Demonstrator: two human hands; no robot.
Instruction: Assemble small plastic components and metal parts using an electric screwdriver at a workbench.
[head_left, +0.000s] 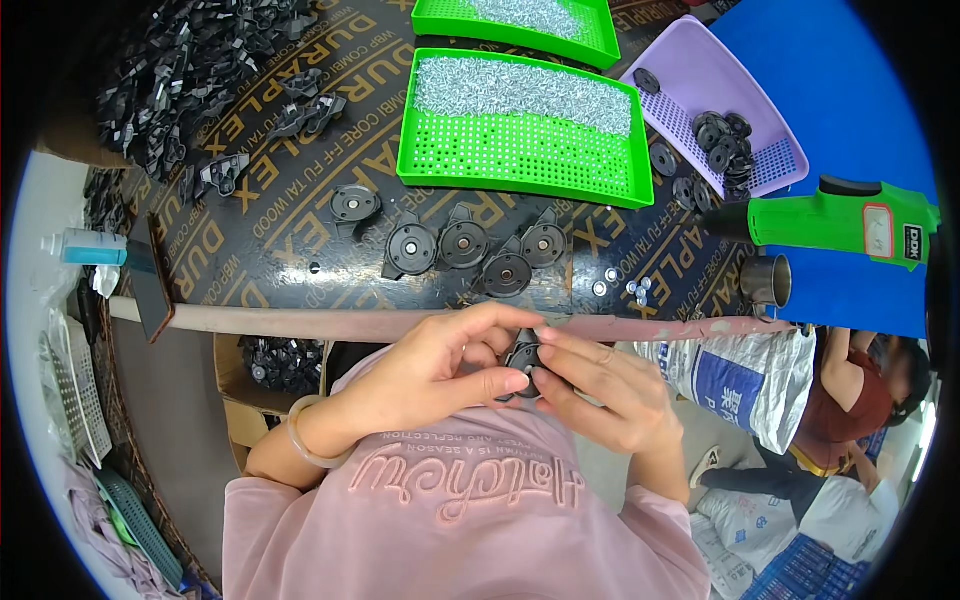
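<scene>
Fingertips of both my left hand (430, 375) and right hand (590, 390) pinch one small black part (523, 357) close to my chest, steadying it above the table edge (300, 322).

Pink top (470, 510) with embroidered lettering, pale bangle (303, 440) on left wrist, bare forearms
</scene>
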